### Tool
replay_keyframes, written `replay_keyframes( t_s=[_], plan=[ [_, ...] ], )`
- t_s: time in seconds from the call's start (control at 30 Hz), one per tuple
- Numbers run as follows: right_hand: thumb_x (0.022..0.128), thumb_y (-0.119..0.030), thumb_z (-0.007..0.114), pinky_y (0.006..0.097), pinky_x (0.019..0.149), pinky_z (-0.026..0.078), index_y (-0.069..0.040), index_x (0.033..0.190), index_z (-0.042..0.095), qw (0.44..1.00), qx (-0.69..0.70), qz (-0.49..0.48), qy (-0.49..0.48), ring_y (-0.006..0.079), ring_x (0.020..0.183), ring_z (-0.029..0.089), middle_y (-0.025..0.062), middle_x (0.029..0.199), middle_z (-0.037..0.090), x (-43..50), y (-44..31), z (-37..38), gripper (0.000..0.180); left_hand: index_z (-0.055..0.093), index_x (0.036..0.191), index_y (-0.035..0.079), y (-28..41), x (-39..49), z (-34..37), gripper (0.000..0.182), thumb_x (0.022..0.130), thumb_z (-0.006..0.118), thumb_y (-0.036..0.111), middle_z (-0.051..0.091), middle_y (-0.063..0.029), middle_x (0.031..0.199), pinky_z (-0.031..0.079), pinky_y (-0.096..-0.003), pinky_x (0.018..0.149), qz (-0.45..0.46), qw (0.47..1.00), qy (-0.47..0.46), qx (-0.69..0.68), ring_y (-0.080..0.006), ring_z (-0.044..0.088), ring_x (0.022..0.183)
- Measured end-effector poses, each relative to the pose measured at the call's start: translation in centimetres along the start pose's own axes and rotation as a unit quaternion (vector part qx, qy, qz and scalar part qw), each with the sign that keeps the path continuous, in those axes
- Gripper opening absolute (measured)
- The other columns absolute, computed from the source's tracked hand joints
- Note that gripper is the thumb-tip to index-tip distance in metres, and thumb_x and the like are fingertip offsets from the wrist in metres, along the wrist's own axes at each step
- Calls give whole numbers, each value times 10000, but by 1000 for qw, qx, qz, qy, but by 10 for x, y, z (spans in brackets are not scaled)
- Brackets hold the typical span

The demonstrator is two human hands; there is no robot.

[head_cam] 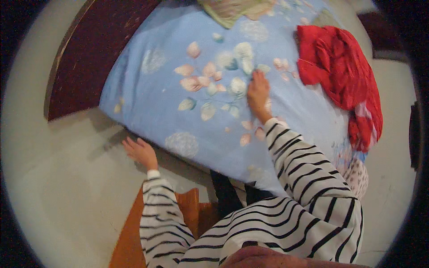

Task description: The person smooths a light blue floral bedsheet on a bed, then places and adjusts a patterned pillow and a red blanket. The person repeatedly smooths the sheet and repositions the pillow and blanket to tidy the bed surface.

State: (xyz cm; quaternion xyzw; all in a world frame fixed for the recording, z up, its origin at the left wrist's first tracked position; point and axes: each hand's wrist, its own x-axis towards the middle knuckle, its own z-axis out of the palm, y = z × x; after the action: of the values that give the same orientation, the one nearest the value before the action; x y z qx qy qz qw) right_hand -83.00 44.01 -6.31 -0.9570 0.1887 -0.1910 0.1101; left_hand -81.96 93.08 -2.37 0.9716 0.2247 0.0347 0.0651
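A light blue floral bedsheet [161,97] covers the bed in front of me, printed with pale pink and cream flowers and leaves. My right hand [259,93] rests on the sheet near its middle, fingers close together and pointing away from me. Whether it pinches the fabric cannot be told. Just off the near left edge of the bed, my left hand [141,152] hangs over the floor with its fingers spread and nothing in it. Soft creases run through the sheet near its left side.
A crumpled red cloth [338,63] lies along the bed's right side, with a pink spotted fabric [357,177] below it. Green-edged fabric [228,15] lies at the far end. A dark wooden panel [85,63] borders the left. Orange-brown wooden furniture [189,204] stands beside my left arm.
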Motion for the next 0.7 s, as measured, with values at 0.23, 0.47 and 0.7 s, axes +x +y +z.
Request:
replay_keyframes(
  t_s=[0.23, 0.47, 0.7],
  plan=[
    [866, -138, 669, 541, 1126, 411, -63, 1299, 635, 740, 339, -365, -453, 379, 1325, 551, 164, 1394, 611, -149, -153, -34, 441, 481, 1549, 112, 163, -48, 40, 538, 1040, 575, 262, 402, -126, 1661, 211, -635, 1241, 385, 918, 8, -101, -370, 363, 1533],
    [887, -106, 617, 530, 993, 478, -28, 1157, 653, 982, 157, -13, -100, 425, 1118, 624, 219, 1170, 660, -36, 34, -63, 284, 507, 1541, 191, 144, -33, 44, 509, 1044, 542, 300, 431, -44, 1657, 213, -620, 1246, 322, 946, 9, -41, -334, 348, 1549],
    [910, -113, 610, 568, 1062, 433, -42, 1363, 618, 986, 115, -60, -107, 464, 1267, 554, 278, 1429, 569, -47, -3, -23, 459, 504, 1546, 198, 126, -27, 62, 533, 1028, 544, 316, 444, -28, 1647, 216, -618, 1245, 260, 965, 35, 9, -313, 348, 1551]
  ],
)
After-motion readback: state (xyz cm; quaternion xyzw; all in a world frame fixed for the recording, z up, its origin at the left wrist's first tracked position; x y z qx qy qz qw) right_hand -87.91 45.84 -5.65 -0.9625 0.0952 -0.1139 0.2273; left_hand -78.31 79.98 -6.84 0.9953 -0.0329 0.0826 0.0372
